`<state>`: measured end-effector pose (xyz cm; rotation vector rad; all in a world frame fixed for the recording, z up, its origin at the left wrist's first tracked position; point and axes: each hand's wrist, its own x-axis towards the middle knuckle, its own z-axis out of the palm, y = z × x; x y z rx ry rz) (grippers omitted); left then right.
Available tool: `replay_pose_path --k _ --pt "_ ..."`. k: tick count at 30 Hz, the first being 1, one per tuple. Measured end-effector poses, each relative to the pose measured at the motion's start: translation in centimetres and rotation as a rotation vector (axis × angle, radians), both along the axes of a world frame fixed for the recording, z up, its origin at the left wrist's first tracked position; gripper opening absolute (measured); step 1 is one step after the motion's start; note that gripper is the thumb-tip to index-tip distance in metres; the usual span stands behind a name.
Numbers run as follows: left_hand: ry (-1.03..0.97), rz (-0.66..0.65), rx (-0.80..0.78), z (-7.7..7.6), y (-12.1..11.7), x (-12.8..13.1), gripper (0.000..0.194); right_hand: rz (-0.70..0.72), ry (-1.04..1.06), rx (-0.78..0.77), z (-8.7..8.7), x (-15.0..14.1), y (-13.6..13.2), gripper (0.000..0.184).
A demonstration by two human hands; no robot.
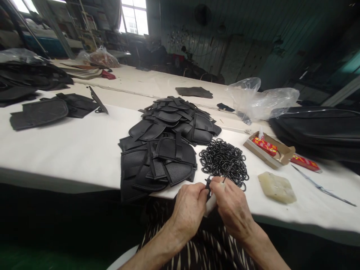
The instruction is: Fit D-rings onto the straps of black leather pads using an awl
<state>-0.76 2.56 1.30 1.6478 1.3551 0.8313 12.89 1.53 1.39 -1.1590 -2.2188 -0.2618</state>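
My left hand (188, 204) is closed, thumb and fingers pinching a small black strap piece (208, 183) at the table's front edge. Right beside it, my right hand (232, 204) is wrapped round an awl-like tool with a pale handle (210, 205); its thin dark shaft points up and away from me. The two hands nearly touch, and they partly hide the strap. Just beyond them lies a heap of black metal rings (223, 159). To the left of the rings is a large pile of black leather pouch pieces (171, 150), some with straps across them.
A yellowish translucent block (277, 187) lies at right, near a cardboard tray (268, 159) with red boxes and a thin grey strip (323, 187). Farther back are a clear plastic bag (261, 99) and a large black bag (317, 127). More black pieces (42, 112) lie at left.
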Motion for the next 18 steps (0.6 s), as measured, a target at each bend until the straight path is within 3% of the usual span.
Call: replay_pose_path --k 3,6,11,18 --pt "-0.015 0.008 -0.004 -0.1 -0.2 -0.2 0.029 0.035 -0.054 -0.008 0.5 -0.2 -0.2 0.023" --pt "-0.12 0.042 -0.042 -0.3 -0.5 -0.3 0.017 0.053 -0.078 -0.038 0.8 -0.4 -0.5 0.023" --pt "-0.281 0.072 -0.141 -0.5 -0.9 -0.4 0.04 0.052 -0.017 -0.114 0.5 -0.6 -1.0 0.02" --pt "-0.495 0.027 -0.237 -0.6 -0.9 -0.3 0.029 0.035 0.13 -0.19 0.0 0.1 -0.7 0.014"
